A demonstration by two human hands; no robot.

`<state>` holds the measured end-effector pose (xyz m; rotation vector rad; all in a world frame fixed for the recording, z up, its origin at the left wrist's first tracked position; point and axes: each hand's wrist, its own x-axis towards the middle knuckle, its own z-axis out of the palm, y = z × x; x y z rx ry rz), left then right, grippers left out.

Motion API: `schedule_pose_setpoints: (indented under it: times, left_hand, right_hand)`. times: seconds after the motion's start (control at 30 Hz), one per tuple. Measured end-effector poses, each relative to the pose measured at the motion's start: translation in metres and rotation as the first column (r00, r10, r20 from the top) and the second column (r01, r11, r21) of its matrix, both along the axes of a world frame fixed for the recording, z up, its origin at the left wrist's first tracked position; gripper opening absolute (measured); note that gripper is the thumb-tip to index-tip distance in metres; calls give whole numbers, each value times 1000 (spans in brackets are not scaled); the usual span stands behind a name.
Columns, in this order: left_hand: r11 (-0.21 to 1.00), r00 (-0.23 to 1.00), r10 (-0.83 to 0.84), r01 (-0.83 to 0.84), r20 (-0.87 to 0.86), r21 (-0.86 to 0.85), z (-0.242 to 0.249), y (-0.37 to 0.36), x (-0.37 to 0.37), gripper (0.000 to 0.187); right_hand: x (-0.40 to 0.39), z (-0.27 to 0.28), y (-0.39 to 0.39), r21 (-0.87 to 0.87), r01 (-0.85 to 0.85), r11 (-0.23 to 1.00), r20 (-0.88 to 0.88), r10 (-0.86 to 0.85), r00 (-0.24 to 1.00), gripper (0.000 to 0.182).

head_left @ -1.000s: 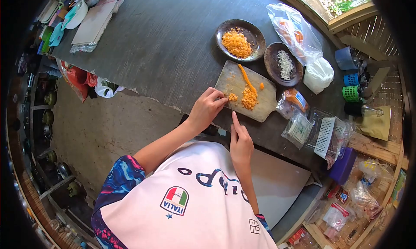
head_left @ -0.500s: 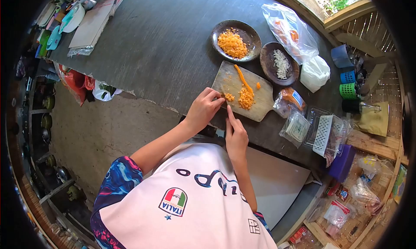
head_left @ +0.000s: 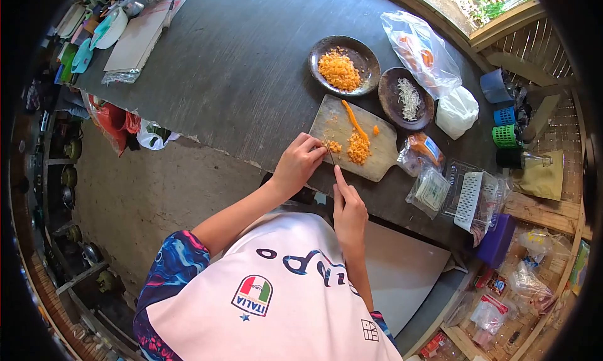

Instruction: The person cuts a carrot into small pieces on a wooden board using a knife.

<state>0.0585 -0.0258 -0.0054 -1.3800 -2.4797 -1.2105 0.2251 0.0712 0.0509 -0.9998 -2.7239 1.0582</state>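
A wooden cutting board (head_left: 377, 161) lies near the table's edge, bearing a heap of chopped carrot (head_left: 358, 149), a long carrot strip (head_left: 355, 118) and a small carrot piece (head_left: 376, 130). My right hand (head_left: 349, 209) grips a knife (head_left: 331, 155), its thin blade at the board's left side. Right beside the blade, my left hand (head_left: 304, 162) has its fingers pinched together; what they hold is hidden. A smaller pile of carrot bits (head_left: 335, 147) sits just right of those fingertips. Beyond the board stands a dark plate (head_left: 367, 58) of diced carrot (head_left: 339, 71).
A second dark plate (head_left: 391, 107) holds white shreds (head_left: 409, 98). Plastic bags (head_left: 419, 53), wrapped packets (head_left: 431, 188) and a white basket (head_left: 468, 201) sit on the right. Far left are a grey board (head_left: 135, 47) and dishes (head_left: 110, 28).
The knife in my right hand has shifted slightly right and down, and its blade shows more clearly between my hands. The whole view has tilted a little. My left fingers stay pinched.
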Motion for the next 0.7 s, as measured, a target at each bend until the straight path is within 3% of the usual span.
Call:
schedule_pose_setpoints:
  times: [0.3,0.43,0.7]
  left_hand:
    - [1000,1000,4,-4,11,12,0,1,1,15]
    - [1000,1000,2,-2,17,-2,3,0,4,15]
    - [1000,999,3,-3,38,9,2,1,3,15]
  right_hand:
    - [7,4,-1,-49,16,999,17,-15,1000,50]
    - [-16,-24,3,-47,5,999,-133,-11,991,50]
    - [6,-1,-3,-48,15,999,-24,-16,1000,52]
